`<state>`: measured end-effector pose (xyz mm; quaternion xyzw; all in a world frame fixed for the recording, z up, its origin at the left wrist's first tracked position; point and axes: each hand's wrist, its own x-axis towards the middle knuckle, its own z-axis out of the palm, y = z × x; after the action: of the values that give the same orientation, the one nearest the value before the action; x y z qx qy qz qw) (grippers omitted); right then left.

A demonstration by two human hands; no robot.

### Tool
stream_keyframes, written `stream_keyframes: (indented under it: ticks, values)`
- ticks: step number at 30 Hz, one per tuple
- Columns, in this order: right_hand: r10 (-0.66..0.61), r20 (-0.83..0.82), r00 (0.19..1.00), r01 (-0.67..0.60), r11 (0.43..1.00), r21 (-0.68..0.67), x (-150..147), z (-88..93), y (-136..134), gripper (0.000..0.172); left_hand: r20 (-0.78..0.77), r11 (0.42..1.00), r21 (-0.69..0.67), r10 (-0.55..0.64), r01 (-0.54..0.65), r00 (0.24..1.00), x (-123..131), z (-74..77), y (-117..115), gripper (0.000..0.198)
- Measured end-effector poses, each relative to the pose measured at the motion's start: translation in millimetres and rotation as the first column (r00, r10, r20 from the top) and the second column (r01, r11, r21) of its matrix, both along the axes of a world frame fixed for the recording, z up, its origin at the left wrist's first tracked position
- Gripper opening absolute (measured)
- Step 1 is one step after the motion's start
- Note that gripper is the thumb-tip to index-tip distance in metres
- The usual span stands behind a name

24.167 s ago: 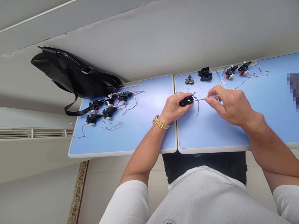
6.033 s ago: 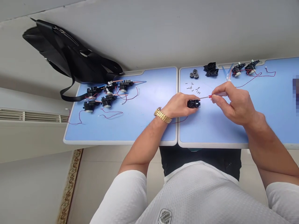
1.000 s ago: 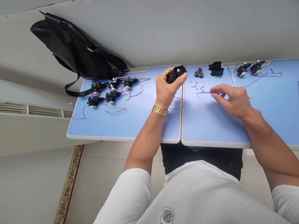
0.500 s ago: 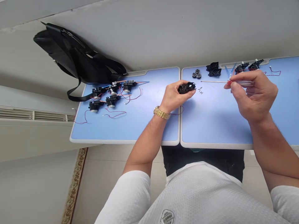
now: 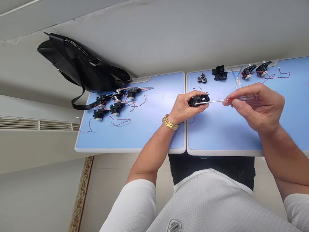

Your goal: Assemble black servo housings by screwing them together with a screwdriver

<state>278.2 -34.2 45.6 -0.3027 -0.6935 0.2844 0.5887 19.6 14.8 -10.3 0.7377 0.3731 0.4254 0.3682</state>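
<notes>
My left hand (image 5: 184,107) is closed around a small black motor housing (image 5: 198,100) held just above the right blue table (image 5: 224,135). My right hand (image 5: 259,108) pinches a slim screwdriver (image 5: 225,101) with a clear and red handle. Its metal shaft points left and its tip touches the housing. A thin red wire (image 5: 189,121) trails from the housing under my left wrist. A few tiny screws (image 5: 200,89) lie just behind the housing.
Several finished black motor units with red wires (image 5: 116,104) lie on the left blue table (image 5: 135,135). A black bag (image 5: 82,69) sits behind them. At the back right are three round parts (image 5: 201,78), a black housing (image 5: 219,73), blue tubes (image 5: 236,77) and two more motor units (image 5: 256,69).
My left hand has brought the housing down from the raised position to in front of me. My right hand has swung the screwdriver in until its tip meets the housing.
</notes>
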Motion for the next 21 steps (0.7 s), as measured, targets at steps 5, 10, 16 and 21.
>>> stream_keyframes:
  ticks: [5,10,16,21]
  values:
    - [0.019,0.024,1.0,-0.02,0.999,0.035,0.1,-1.2,1.6,0.034,-0.015,1.0,-0.018,-0.021,0.02,1.0,-0.5,1.5,-1.1,0.035]
    - [0.007,0.048,0.999,-0.007,1.0,-0.015,0.6,-0.9,-1.2,0.031,-0.007,0.999,-0.036,-0.013,0.012,1.0,-0.1,3.9,-1.8,0.036]
    - [-0.022,0.096,0.995,0.028,0.998,-0.063,0.4,0.1,-3.8,0.023,-0.016,0.999,-0.051,-0.008,0.008,1.0,0.9,5.8,-3.1,0.036]
    - [-0.028,0.104,0.994,0.034,0.998,-0.054,0.9,-0.1,-3.8,0.027,-0.032,0.998,-0.056,-0.01,0.008,0.999,0.8,5.8,-4.0,0.037]
